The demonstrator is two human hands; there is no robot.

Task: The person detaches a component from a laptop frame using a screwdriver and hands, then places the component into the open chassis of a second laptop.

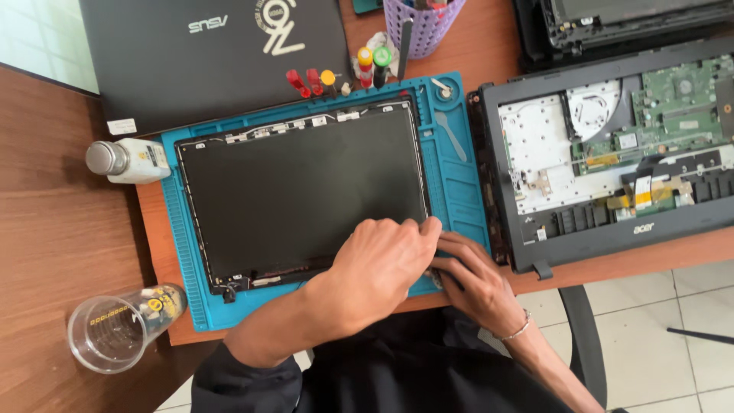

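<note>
Working from the head view, the person is pressing the left hand [382, 264] flat and curling the right hand [470, 279] narrowly at the five o'clock corner of the dark laptop panel [302, 191] on the blue mat [459, 191], best prising gently, though the fingertips are hiding whatever they are gripping.

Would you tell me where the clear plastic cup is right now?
In the head view, the clear plastic cup lies tipped at lower left on the wooden desk, beside the blue mat's corner.
</note>
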